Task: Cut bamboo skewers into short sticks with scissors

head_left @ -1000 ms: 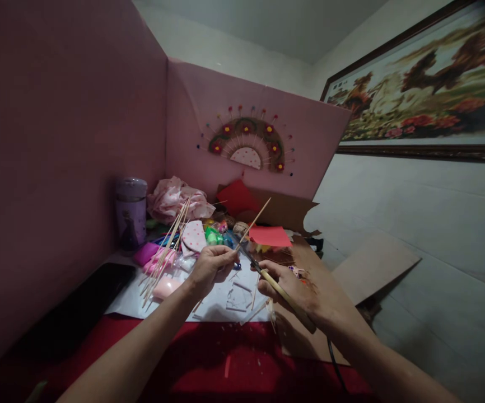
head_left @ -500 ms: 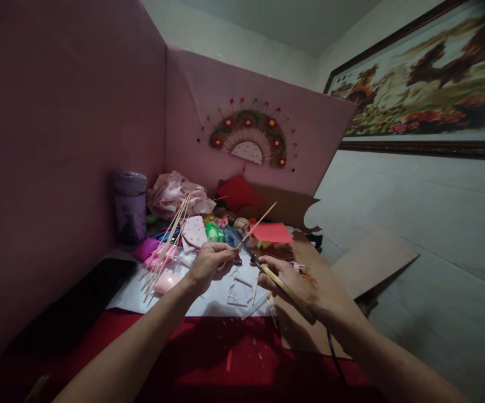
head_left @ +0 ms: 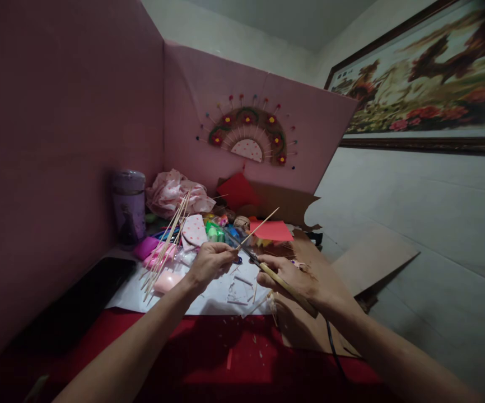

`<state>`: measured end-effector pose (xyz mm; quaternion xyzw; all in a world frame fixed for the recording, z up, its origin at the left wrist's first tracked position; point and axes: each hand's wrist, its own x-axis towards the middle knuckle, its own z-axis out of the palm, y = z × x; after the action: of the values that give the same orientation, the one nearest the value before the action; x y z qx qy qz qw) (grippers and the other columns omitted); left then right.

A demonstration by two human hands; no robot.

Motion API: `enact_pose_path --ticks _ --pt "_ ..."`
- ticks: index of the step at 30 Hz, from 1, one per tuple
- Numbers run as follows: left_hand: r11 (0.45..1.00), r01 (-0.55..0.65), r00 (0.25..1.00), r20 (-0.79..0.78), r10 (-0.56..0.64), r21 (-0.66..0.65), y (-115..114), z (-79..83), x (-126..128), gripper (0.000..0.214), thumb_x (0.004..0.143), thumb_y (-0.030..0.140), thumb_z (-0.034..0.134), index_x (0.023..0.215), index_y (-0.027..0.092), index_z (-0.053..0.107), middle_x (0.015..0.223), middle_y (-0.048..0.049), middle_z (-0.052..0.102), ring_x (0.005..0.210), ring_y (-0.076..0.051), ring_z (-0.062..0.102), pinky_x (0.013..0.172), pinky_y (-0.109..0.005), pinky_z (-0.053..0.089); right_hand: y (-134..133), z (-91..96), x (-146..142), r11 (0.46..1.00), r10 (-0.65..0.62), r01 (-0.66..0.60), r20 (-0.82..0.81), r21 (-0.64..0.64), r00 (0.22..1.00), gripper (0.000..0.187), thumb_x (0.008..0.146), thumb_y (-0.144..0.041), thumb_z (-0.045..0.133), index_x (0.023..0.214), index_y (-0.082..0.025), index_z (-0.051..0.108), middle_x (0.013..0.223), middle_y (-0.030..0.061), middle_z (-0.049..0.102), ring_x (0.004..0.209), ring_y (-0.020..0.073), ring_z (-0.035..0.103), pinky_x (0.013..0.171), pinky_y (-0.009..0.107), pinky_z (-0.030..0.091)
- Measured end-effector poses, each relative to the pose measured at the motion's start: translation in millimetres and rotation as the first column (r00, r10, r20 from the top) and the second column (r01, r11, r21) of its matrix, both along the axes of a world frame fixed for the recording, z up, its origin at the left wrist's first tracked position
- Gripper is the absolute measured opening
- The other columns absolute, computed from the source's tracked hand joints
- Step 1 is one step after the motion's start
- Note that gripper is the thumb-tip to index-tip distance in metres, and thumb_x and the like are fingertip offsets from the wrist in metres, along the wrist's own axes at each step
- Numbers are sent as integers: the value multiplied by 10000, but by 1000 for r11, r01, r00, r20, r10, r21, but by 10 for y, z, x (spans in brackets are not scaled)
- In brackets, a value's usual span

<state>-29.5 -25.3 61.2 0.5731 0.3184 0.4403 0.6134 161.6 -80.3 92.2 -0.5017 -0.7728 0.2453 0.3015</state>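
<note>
Left hand (head_left: 215, 261): thumb and fingers pinched on the lower end of a wooden stick (head_left: 261, 226). Stick is thin, straight, pale; it angles up and right from the fingertips, far end free and tapered.

Right hand (head_left: 287, 275): fingers wrapped around a bladed tool (head_left: 287, 286), smooth cream handle under the palm, dark metal blades pointing up-left toward the left fingertips. Blades cross the stick just beside the left hand's grip; can't tell if they bite. So the stick sits right of the left hand, ahead of the right.

Left of left hand: loose bundle of sticks (head_left: 169, 243), same pale wood, fanned over glossy pink packs (head_left: 161, 256). Beyond it, crumpled dotted fabric (head_left: 177, 193), soft folds. Under both hands: smooth white sheet (head_left: 217, 305) with small scraps. Ahead of right hand: flat red paper (head_left: 273, 230), rough twine ball (head_left: 241, 223). Below and right of right hand: flat brown cardboard (head_left: 303, 333).
</note>
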Motion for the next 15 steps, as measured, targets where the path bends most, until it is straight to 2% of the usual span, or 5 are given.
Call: enact_pose_path --ticks 3,9,15 --pt "1000 -10 1000 -13 10 16 -10 15 -2 244 661 347 618 593 114 599 359 66 379 325 -23 263 351 -178 123 -1 -36 -3 1000 -12 11 -11 -15 1000 336 722 -482 608 849 -181 687 682 18 611 584 144 469 511 230 330" --pt "1000 -16 1000 -23 17 24 -8 10 -26 215 654 321 593 609 111 601 355 72 372 326 -23 255 354 -176 123 53 -139 -17 995 77 -79 -27 -66 997 435 732 -587 561 739 -154 599 625 -20 474 562 100 339 502 218 254" --pt "997 -31 998 -58 35 71 -15 8 -51 214 660 314 562 599 110 586 360 69 375 334 -25 250 361 -180 129 24 -209 -47 997 19 -22 -49 -71 999 419 733 -569 573 750 -151 589 618 -16 456 576 106 338 509 222 268"
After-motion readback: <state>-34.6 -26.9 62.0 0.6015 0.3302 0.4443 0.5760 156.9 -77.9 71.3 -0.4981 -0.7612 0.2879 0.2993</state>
